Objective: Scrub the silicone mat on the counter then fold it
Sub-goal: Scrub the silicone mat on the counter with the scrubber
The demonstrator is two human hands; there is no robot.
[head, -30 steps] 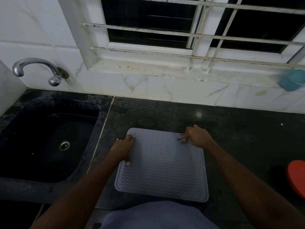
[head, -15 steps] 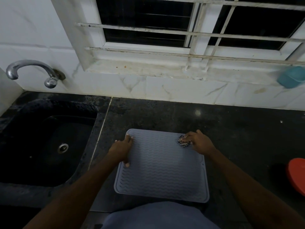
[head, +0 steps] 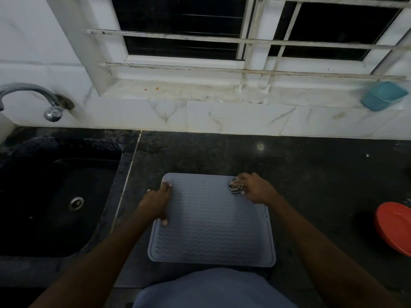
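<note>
- Two bare hands over one dark stone counter, widest thing in view, spread below a white marble-tiled wall and a barred window.
- Left of it, sunk into the same dark slab: a black sink with a metal drain, a chrome tap mounted on the wall above.
- Flat on the counter near its front edge, right of the sink: the grey silicone mat, unfolded, wavy ribbed face up.
- At the far right edge, partly cut off: a red bowl, well apart from the mat.
- On the sill at the right: a teal soap dish, tilted.
- Pressed on the mat's left border: the left hand, fingers spread and flat, thumb on the ribs, nothing gripped.
- At the mat's far right corner: the right hand, fingers curled down around a scrubber.
- Smallest: that black-and-white checked scrubber, bunched, touching the mat under the right fingertips.
</note>
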